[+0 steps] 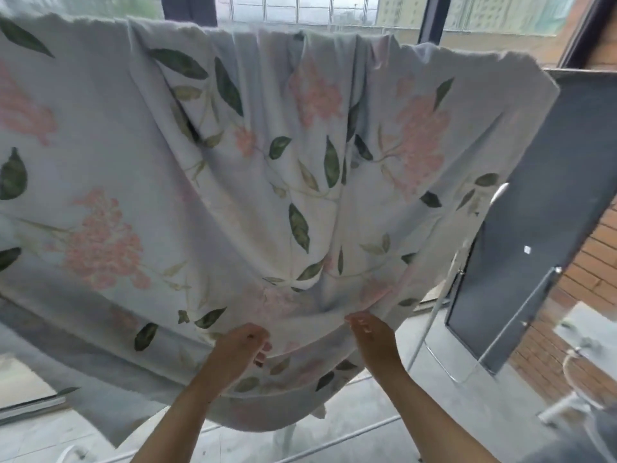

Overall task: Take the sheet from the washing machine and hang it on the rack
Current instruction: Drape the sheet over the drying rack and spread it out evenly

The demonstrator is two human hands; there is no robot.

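A large white sheet (253,168) printed with pink flowers and green leaves hangs over the top of the drying rack and fills most of the view. Its lower part sags toward me in folds. My left hand (238,347) pinches a fold of the sheet near its lower middle. My right hand (372,332) grips the cloth just to the right, fingers curled into the fabric. Of the rack only thin white metal legs (430,325) show, at the right below the sheet; its top rail is hidden under the cloth.
A dark grey door (541,208) with a bar handle stands open at the right, beside a brick wall (594,275). Large windows (300,10) lie behind the sheet. The floor (360,426) is grey tile. White rack tubes cross low near my arms.
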